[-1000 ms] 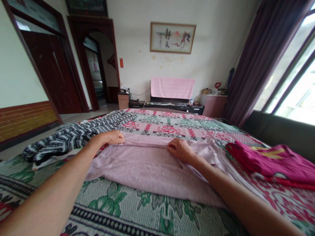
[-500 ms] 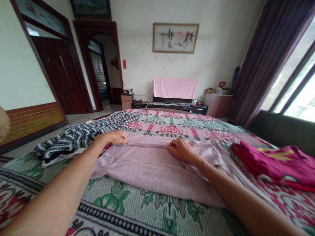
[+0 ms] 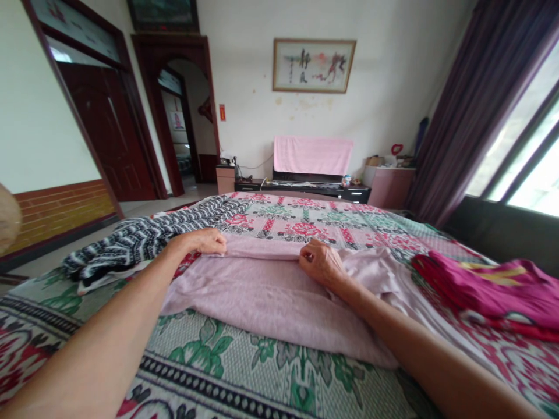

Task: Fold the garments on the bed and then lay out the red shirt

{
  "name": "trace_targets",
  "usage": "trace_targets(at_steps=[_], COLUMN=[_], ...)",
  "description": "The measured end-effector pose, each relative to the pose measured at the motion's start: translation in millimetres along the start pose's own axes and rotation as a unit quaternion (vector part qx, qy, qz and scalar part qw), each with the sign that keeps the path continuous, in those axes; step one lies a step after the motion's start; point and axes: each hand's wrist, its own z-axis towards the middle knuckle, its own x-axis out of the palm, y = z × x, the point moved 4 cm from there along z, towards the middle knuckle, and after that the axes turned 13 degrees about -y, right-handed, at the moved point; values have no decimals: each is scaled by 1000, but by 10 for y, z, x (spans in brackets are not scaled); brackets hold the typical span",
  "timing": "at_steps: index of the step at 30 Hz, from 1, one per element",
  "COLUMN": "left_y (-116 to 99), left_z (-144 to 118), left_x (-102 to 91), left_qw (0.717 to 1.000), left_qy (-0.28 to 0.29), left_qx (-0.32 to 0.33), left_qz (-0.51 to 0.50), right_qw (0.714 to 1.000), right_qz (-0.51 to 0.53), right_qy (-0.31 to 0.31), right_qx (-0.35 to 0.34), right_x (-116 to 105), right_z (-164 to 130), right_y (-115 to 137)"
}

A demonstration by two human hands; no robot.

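Patterned bed (image 3: 279, 372): both hands pinching lilac garment (image 3: 262, 297)

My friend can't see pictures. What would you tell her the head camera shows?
A person's left hand and right hand pinch the far edge of a pale lilac garment spread on a flowered bedspread. A black-and-white patterned garment lies to the left, a magenta one to the right.

Both forearms are bare to the frame's edge; the left hand (image 3: 205, 240) and right hand (image 3: 321, 263) seemingly wear no rings.
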Motion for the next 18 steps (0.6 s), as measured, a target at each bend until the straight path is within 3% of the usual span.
trace_targets(at_steps=[3,7,10,16,18], left_y=[-19,-19,-23,-114,-146], left_z=[-17,-12,-4,31,43], left_x=[0,-3,3,-50,0], left_qw=[999,999,999,994,995], left_qy=[37,27,15,-102,-96], left_qx=[7,-14,-19,18,35], left_qz=[5,13,27,19,0], right_qw=[1000,994,990,987,977], right_qz=[-6,-29,-40,54,123], right_qy=[4,92,124,99,79], right_qx=[-29,-45,-46,-110,-156], right_x=[-63,-61,-55,-64,-68], right_z=[13,-2,-5,-8,-39], right_y=[63,118,118,157,219])
